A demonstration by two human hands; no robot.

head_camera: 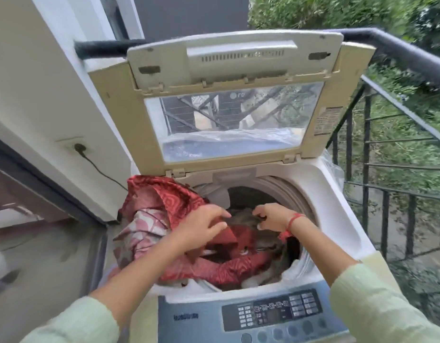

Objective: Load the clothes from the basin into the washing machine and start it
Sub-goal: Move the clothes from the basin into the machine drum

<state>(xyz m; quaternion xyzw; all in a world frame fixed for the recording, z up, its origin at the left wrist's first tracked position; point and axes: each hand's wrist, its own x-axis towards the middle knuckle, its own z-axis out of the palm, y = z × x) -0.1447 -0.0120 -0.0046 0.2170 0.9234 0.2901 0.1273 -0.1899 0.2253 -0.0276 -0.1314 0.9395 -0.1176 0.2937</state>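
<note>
The top-loading washing machine (337, 201) stands with its lid (229, 100) raised. Red patterned clothes (162, 196) and a pink-and-white cloth (142, 231) hang over the drum's left rim and spill into the drum. My left hand (204, 226) lies on the red cloth at the drum's mouth, fingers bent round its fold. My right hand (268, 216), with a red thread at the wrist, pinches a dark grey-brown garment (246, 215) inside the drum. The control panel (271, 310) faces me at the front. The basin is hidden.
A white wall (41, 82) with a socket and plugged cable (79, 147) stands on the left. A black balcony railing (397, 169) runs along the right, with green plants behind it. Grey floor (53, 268) lies to the left of the machine.
</note>
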